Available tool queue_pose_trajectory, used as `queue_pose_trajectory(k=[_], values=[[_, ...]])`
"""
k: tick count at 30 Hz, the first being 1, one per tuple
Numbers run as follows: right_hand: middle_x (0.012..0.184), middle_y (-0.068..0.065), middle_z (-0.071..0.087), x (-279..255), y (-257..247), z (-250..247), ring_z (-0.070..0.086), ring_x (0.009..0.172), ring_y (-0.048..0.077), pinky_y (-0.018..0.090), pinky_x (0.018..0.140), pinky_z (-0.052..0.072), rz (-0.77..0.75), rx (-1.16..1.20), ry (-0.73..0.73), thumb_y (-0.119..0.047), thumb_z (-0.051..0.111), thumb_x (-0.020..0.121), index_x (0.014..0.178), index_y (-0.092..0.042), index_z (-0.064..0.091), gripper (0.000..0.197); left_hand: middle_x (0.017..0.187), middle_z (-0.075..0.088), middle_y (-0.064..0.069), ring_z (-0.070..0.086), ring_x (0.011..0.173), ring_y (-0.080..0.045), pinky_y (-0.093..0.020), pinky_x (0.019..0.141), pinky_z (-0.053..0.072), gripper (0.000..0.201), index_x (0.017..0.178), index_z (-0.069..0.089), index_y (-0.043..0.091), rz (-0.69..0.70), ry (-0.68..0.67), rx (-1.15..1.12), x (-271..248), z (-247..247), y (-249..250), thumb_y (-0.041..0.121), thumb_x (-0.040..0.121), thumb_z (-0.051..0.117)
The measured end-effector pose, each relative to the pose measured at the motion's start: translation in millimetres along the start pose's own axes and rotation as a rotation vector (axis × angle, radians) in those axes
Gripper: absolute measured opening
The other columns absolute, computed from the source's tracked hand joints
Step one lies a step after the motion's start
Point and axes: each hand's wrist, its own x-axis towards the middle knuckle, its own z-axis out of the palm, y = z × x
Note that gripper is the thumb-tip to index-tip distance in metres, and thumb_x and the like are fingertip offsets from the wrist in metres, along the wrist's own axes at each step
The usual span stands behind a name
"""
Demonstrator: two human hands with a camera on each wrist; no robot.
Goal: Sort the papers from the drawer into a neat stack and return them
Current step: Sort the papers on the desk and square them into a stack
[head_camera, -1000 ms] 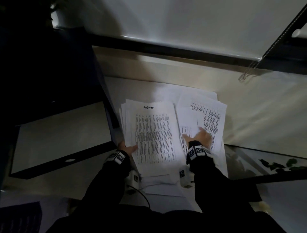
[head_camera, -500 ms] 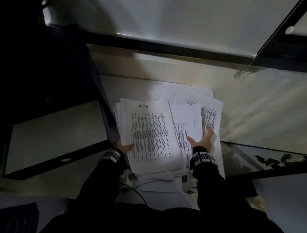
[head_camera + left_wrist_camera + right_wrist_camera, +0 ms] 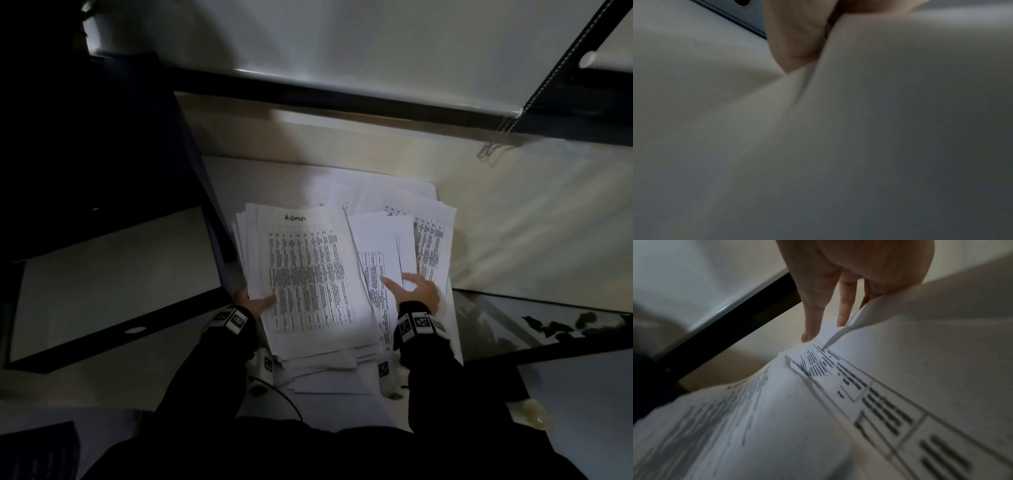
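A messy pile of printed papers point(image 3: 431, 246) lies in the middle of the pale surface. Its left part is a thick stack topped by a sheet headed "Admin" point(image 3: 305, 274). My left hand point(image 3: 255, 302) grips that stack at its left edge, thumb on top and fingers hidden beneath; the thumb point(image 3: 795, 40) presses the paper edge. My right hand point(image 3: 416, 291) lies on the right part of the pile with straight, spread fingers point(image 3: 844, 305). A blank-backed sheet point(image 3: 380, 240) curls over some of them. The open drawer point(image 3: 102, 339), pale inside with a black front, is at the left.
A dark cabinet point(image 3: 85, 154) rises behind the drawer. A black window frame point(image 3: 342, 99) and a hanging blind chain point(image 3: 496, 144) run along the back. A glass surface with a leaf pattern point(image 3: 565, 325) sits at the right. Loose sheets point(image 3: 329, 380) stick out toward my body.
My right hand has drawn back from the printed sheet at the right toward me, and blank-backed sheets have slid left against the Admin stack. My left hand keeps its hold.
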Motion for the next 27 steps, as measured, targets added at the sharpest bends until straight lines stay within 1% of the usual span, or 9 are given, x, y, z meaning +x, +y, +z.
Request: queue_pose_trajectory(k=[2, 4, 5, 7, 10, 17, 21, 24, 27], values=[[0.099, 0.006, 0.062, 6.2, -1.1, -2.2, 0.06, 0.101, 0.025, 0.031, 0.086, 0.045, 0.084, -0.046, -0.139, -0.044, 0.082, 0.064, 0.088, -0.017, 0.064, 0.041, 0.133, 0.051, -0.028, 0.053, 0.122, -0.036, -0.032, 0.095, 0.041, 0.052, 0.128, 0.049, -0.01, -0.004, -0.002, 0.003, -0.7, -0.1, 0.5, -0.004, 0.08, 0.067], [0.07, 0.004, 0.047, 9.3, -2.0, -2.5, 0.051, 0.067, 0.02, 0.028, 0.062, 0.038, 0.095, -0.168, -0.263, -0.044, 0.082, 0.065, 0.065, -0.016, 0.044, 0.046, 0.133, 0.052, -0.027, 0.053, 0.122, -0.036, -0.033, 0.097, 0.042, 0.052, 0.128, 0.049, -0.01, -0.008, 0.001, -0.016, 0.2, -0.2, -0.6, -0.003, 0.079, 0.067], [0.068, 0.006, 0.047, 10.1, -3.1, -2.9, 0.048, 0.065, 0.018, 0.027, 0.061, 0.035, 0.089, -0.222, -0.285, -0.042, 0.08, 0.068, 0.064, -0.014, 0.045, 0.045, 0.133, 0.053, -0.026, 0.053, 0.122, -0.035, -0.033, 0.096, 0.042, 0.052, 0.128, 0.05, -0.009, -0.011, 0.008, -0.032, 1.0, 0.2, -0.9, 0.0, 0.08, 0.068], [0.095, 0.016, 0.065, 13.0, -1.3, -2.7, 0.061, 0.094, 0.024, 0.029, 0.083, 0.045, 0.028, -0.261, -0.264, -0.037, 0.076, 0.075, 0.093, -0.007, 0.067, 0.036, 0.134, 0.053, -0.023, 0.053, 0.122, -0.033, -0.031, 0.097, 0.042, 0.052, 0.129, 0.049, -0.008, -0.019, 0.042, -0.079, 2.3, 1.0, -0.3, 0.008, 0.083, 0.066], [0.128, 0.015, 0.06, 15.6, -6.8, -15.6, 0.055, 0.119, 0.032, 0.034, 0.1, 0.042, -0.008, -0.204, -0.083, -0.026, 0.067, 0.086, 0.124, -0.004, 0.059, 0.045, 0.136, 0.049, -0.025, 0.051, 0.125, -0.033, -0.034, 0.103, 0.039, 0.047, 0.13, 0.048, -0.01, -0.016, 0.05, -0.042, 2.0, 1.5, 1.0, 0.009, 0.089, 0.059], [0.114, 0.031, 0.063, 36.3, -27.7, -75.0, 0.06, 0.106, 0.042, 0.038, 0.094, 0.044, -0.322, -0.066, 0.318, -0.007, 0.059, 0.088, 0.116, 0.005, 0.063, 0.031, 0.133, 0.053, -0.024, 0.053, 0.121, -0.035, -0.038, 0.104, 0.041, 0.044, 0.128, 0.051, -0.009, -0.003, -0.005, 0.047, 3.3, -0.1, 0.5, 0.011, 0.089, 0.059], [0.121, 0.031, 0.059, 26.2, -71.3, -121.7, 0.061, 0.109, 0.027, 0.007, 0.092, 0.036, -0.43, 0.28, 0.558, -0.009, 0.059, 0.09, 0.118, 0.013, 0.057, 0.037, 0.131, 0.055, -0.022, 0.055, 0.12, -0.034, -0.036, 0.103, 0.042, 0.045, 0.127, 0.051, -0.008, -0.013, -0.019, 0.125, 5.3, -2.2, 2.2, 0.015, 0.09, 0.058], [0.114, 0.032, 0.061, 24.0, -93.7, -142.8, 0.054, 0.08, -0.013, -0.007, 0.077, 0.032, -0.535, 0.524, 0.554, -0.016, 0.06, 0.09, 0.109, 0.014, 0.06, 0.035, 0.132, 0.054, -0.024, 0.055, 0.12, -0.035, -0.04, 0.105, 0.042, 0.044, 0.127, 0.051, -0.009, -0.022, -0.027, 0.118, 7.5, -1.5, 1.6, 0.014, 0.089, 0.058], [0.105, 0.012, 0.06, 32.8, -96.6, -136.7, 0.053, 0.088, -0.002, 0.005, 0.081, 0.039, -0.456, 0.627, 0.428, -0.025, 0.062, 0.089, 0.107, 0.01, 0.059, 0.04, 0.133, 0.053, -0.024, 0.053, 0.122, -0.034, -0.036, 0.104, 0.04, 0.044, 0.128, 0.05, -0.009, -0.025, -0.015, 0.145, 6.9, -0.3, 3.9, 0.014, 0.091, 0.056]])
